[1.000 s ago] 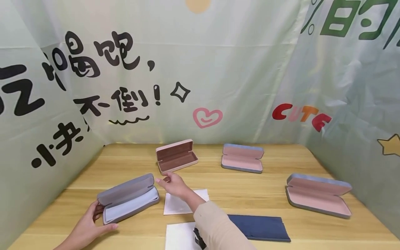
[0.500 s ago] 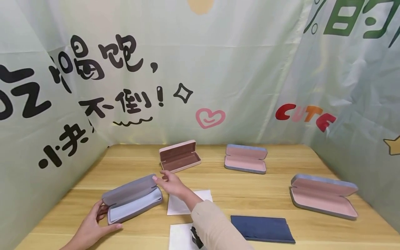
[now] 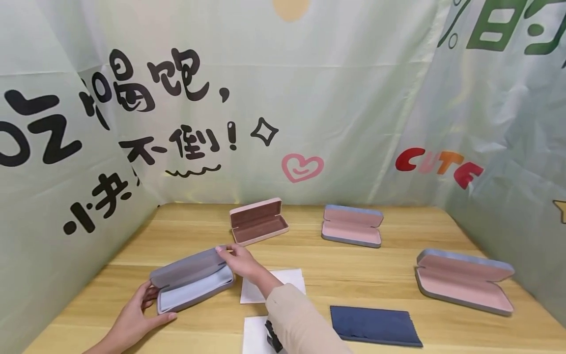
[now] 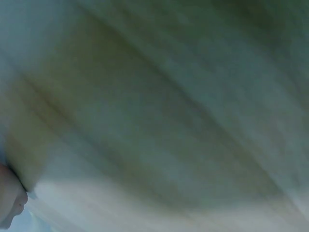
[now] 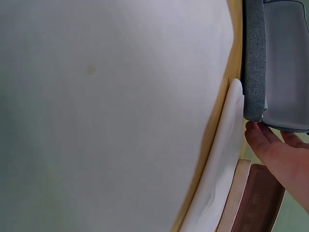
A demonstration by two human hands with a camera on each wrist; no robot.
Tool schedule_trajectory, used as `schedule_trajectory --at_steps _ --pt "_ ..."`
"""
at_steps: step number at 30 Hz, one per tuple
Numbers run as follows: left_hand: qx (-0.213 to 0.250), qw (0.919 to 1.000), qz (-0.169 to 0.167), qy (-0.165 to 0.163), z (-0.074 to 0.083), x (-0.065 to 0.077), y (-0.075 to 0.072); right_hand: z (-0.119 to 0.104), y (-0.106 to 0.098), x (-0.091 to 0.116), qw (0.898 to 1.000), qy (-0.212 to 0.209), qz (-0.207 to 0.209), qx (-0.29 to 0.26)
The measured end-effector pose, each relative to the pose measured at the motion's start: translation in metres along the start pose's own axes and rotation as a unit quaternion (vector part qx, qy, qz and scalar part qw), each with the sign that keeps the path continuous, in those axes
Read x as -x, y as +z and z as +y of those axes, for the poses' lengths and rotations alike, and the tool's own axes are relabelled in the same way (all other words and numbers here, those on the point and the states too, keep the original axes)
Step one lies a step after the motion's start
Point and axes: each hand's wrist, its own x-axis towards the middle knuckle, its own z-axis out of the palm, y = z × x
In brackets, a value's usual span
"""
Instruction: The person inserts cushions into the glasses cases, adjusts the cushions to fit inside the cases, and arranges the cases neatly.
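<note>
An open grey glasses case [image 3: 192,290] stands at the left of the table, a folded pale blue cloth [image 3: 194,289] lying in its base. My left hand [image 3: 132,314] holds the case's left end, thumb along the front and fingers curled behind. At the other end, my right hand [image 3: 242,260] pinches the corner of the raised lid, its thumb on the inner side. In the right wrist view, fingers of that hand [image 5: 282,157] touch the end of the case [image 5: 255,58]. The left wrist view is blurred, with only a bit of skin [image 4: 10,198] at lower left.
Behind stand an open pink case [image 3: 260,223] with brown lining and a blue case [image 3: 352,227] lined in pink. Another open case [image 3: 464,282] is at right. A dark blue cloth [image 3: 376,325] and white sheets [image 3: 289,280] lie in front, one partly under the right sleeve [image 3: 300,319].
My right hand has closed in on the case, and its thumb now lies on the lid's corner. The left hand keeps its hold. The head view has turned slightly left.
</note>
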Motion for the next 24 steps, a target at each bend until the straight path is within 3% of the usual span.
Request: schedule_trajectory --at_steps 11,17,24 --pt "-0.004 1.0 0.005 -0.004 0.0035 -0.0009 0.001 0.0006 0.0007 -0.0049 1.0 0.012 0.013 -0.012" --pt "-0.008 0.9999 0.01 -0.006 0.0053 -0.0008 0.0004 0.002 -0.0029 -0.0086 0.999 0.002 -0.024 -0.022" --pt "-0.006 0.9998 0.014 -0.01 0.006 0.0013 -0.0004 -0.0013 -0.0088 -0.0076 0.998 -0.016 -0.047 0.042"
